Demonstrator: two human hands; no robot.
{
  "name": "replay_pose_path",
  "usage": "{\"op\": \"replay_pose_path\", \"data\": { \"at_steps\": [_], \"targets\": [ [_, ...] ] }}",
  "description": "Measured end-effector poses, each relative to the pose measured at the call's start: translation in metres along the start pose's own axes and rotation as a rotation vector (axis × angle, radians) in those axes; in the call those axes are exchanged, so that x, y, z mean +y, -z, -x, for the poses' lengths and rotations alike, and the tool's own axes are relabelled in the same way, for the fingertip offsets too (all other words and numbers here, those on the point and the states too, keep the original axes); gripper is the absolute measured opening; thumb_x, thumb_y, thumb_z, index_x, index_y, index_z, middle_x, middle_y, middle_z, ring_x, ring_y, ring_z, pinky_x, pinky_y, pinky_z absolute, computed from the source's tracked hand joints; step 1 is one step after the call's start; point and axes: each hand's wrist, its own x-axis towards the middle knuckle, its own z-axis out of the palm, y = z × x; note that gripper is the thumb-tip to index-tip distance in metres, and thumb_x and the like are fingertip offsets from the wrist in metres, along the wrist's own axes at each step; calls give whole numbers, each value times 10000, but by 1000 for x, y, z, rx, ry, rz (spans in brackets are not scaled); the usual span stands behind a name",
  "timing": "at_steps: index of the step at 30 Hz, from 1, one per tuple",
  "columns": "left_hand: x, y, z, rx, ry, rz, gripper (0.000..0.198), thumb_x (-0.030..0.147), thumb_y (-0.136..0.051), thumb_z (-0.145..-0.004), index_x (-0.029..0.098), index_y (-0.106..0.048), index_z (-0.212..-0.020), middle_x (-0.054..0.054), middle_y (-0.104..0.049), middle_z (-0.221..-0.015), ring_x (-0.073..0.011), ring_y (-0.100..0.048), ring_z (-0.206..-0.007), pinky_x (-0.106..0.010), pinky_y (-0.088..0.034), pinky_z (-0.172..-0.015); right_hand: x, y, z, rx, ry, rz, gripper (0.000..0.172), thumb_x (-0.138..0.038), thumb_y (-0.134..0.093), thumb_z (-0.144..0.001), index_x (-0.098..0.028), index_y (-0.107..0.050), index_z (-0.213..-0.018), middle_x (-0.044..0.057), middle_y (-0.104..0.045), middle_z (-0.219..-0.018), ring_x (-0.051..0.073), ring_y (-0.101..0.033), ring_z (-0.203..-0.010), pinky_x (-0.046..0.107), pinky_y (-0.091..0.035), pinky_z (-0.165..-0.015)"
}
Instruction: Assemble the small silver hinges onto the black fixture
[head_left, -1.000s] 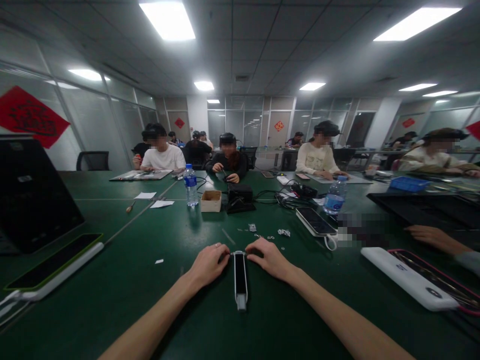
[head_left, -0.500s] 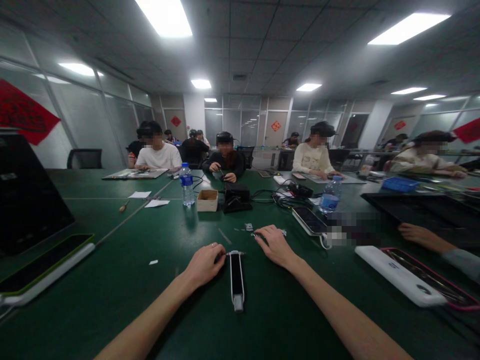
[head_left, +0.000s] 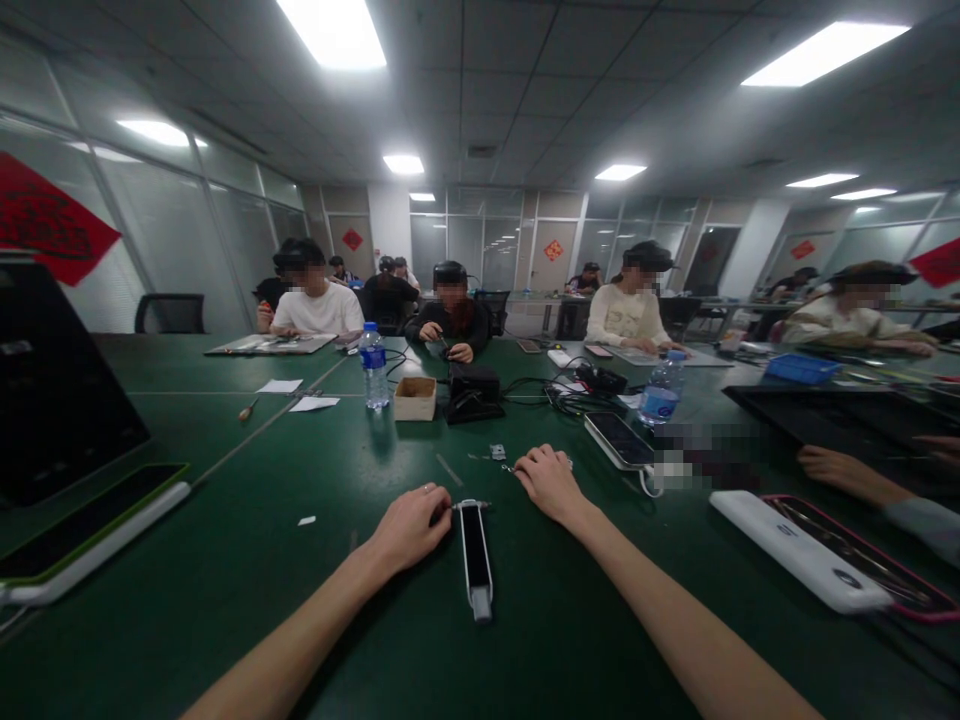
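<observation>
A slim device (head_left: 476, 560) with a white frame, a black face and a grey end lies lengthwise on the green table in front of me. At its far end, my left hand (head_left: 411, 522) is closed, thumb and fingers pinched on a thin metal bit sticking out sideways. My right hand (head_left: 549, 482) rests on the table further right, fingers curled down. A small silver metal part (head_left: 508, 468) shows at its fingertips; the rest of it is hidden. Just beyond lies a little grey metal piece (head_left: 497, 452), and another bright bit peeks out beside the right hand.
Ahead stand a cardboard box (head_left: 415, 400), a black stand (head_left: 474, 393), water bottles (head_left: 373, 370) and tangled cables. To the right lie a phone (head_left: 619, 440), a white power bank (head_left: 799, 550) and a co-worker's hand (head_left: 851, 474). A dark screen (head_left: 60, 380) stands left.
My right hand's fingers have curled in more over the small metal part. The near end of the slim device has swung slightly right. My left hand stays almost where it was.
</observation>
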Motion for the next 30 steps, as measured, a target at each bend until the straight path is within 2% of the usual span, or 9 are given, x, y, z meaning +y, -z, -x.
{"op": "replay_pose_path", "data": {
  "at_steps": [8, 12, 17, 21, 26, 30],
  "targets": [
    [2, 1, 0, -4, 22, 17, 170, 258, -436, -872, 183, -588, -884, -37, -607, -858, -167, -572, -758, -272, -427, -697, -13, 21, 4, -108, 67, 107, 221, -178, -466, -889, -137, -674, -950, 126, -638, -1004, 251, -505, -965, 388, -370, -824],
    [1, 0, -1, 5, 1, 23, 169, 260, -443, -873, 185, -593, -888, -34, -610, -851, -166, -577, -761, -269, -429, -695, -18, 26, 8, -149, 31, 95, 210, -158, -473, -872, -138, -681, -901, 124, -651, -974, 239, -525, -934, 364, -373, -800],
    [2, 2, -1, 33, -8, 3, 158, 262, -457, -863, 185, -595, -877, -31, -616, -836, -170, -581, -747, -277, -432, -680, -20, 16, 9, -39, 4, 154, 237, -203, -454, -881, -103, -668, -863, 157, -646, -934, 248, -523, -909, 363, -367, -789],
    [7, 6, 1, 68, 5, 17, 181, 290, -472, -858, 191, -600, -939, -35, -619, -873, -174, -587, -765, -283, -443, -689, -20, 9, 10, 63, 15, 108, 208, -185, -450, -880, -106, -639, -843, 139, -627, -891, 232, -513, -855, 347, -370, -750],
    [13, 5, 4, 221, -58, 11, 215, 315, -497, -862, 197, -583, -1019, -34, -619, -913, -174, -583, -752, -293, -444, -690, -43, 14, 18, 263, 161, -136, 139, -164, -450, -886, -148, -581, -843, 88, -591, -879, 206, -488, -851, 316, -364, -737],
    [16, 0, 5, 254, -177, -9, 140, 279, -529, -871, 200, -580, -976, -28, -630, -901, -172, -581, -777, -282, -442, -699, -71, 18, 29, 245, 278, -393, 126, -175, -444, -907, -163, -563, -867, 58, -580, -884, 185, -484, -856, 317, -364, -765]
  ]
}}
